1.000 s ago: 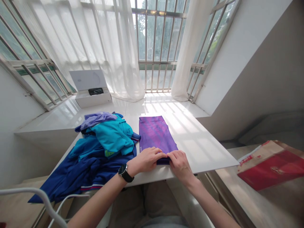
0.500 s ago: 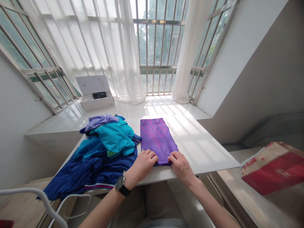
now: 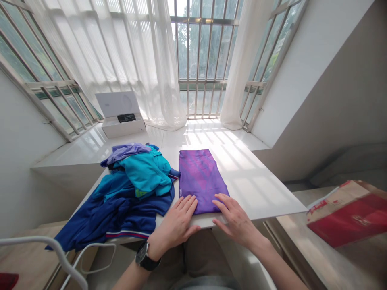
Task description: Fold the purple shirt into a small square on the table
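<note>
window: tall steel-barred glass window [image 3: 205, 48] facing green trees
curtains: sheer white curtains [image 3: 160, 72] inside the window
ledge: glossy white sunlit ledge [image 3: 211, 135] beneath the window

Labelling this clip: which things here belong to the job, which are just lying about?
Job: left hand; right hand; folded purple garment; heap of blue clothes.
Lying about: open white box; red cardboard box; white curtains.

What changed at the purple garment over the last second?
The left hand and right hand let go of the near edge of the folded purple garment and moved back toward the person, now open and spread at its near end. That end now lies flat. The blue and teal clothing pile stayed as it was.
</note>
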A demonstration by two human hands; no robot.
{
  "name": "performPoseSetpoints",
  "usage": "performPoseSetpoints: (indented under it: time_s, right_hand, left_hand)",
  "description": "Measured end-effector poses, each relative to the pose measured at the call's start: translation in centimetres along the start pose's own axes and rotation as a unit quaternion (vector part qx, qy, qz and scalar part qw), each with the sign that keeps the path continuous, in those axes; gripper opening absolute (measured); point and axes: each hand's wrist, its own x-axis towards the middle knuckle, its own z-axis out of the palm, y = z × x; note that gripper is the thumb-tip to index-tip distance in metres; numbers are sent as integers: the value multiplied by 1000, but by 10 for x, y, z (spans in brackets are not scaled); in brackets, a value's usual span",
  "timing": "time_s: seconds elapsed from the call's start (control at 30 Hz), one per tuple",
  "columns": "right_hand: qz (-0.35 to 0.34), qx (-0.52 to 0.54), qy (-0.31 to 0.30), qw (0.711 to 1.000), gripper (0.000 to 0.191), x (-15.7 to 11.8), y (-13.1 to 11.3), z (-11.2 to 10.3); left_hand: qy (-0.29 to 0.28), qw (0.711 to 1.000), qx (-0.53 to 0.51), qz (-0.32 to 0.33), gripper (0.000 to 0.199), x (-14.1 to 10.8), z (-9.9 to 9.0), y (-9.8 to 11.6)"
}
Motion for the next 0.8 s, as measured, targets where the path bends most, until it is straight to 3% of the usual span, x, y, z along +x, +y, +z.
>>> performPoseSetpoints:
  time_s: [0.07, 0.13, 0.2, 0.27, 0.37, 0.5, 0.63, 0.8]
  right_hand:
    - [-27, -3, -28, 999, 67, 1, -2, 5]
    - [-46, -5, -58, 997, 78, -4, -5, 10]
    - [-54, -7, -61, 997, 76, -14, -7, 15]
    - [-56, -7, -28, 998, 64, -23, -8, 18]
    - [-63, 2, 25, 998, 51, -30, -10, 16]
    - [-56, 29, 19, 998, 37, -20, -7, 4]
    - [19, 79, -31, 996, 24, 4, 8, -12]
    - [105, 52, -145, 982, 30, 50, 38, -22]
  left_hand:
    - [-4, 1000, 15, -1, 82, -3, 7, 5]
    - [4, 1000, 28, -1, 81, -10, 14, 10]
    - [24, 999, 36, -2, 67, -19, 23, 15]
    - [51, 998, 36, 1, 52, -27, 31, 18]
    - [84, 996, 10, -1, 44, -31, 34, 21]
    - [87, 992, -90, -21, 32, -20, 15, 18]
    - [59, 979, -187, -57, 17, 4, -15, 5]
    - [-38, 985, -106, -130, 23, 40, -32, -25]
